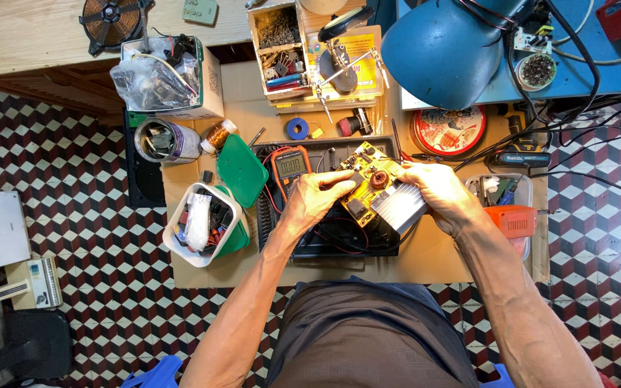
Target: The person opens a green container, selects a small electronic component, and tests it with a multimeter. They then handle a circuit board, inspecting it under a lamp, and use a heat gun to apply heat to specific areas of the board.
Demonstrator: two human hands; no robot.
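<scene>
A yellow circuit board (366,188) with a copper coil and a silver finned heat sink (399,204) is held above a black plastic housing (339,237) on the cardboard-covered work surface. My left hand (315,200) grips the board's left edge. My right hand (436,192) holds its right side by the heat sink. An orange multimeter (290,167) lies just left of the board, with red and black leads trailing under it.
A blue desk lamp (445,49) hangs over the back right. A white tub of parts (203,223) and a green lid (241,171) sit at left. A red round tin (448,131), an orange tool (513,220), parts boxes and cables crowd the back and right.
</scene>
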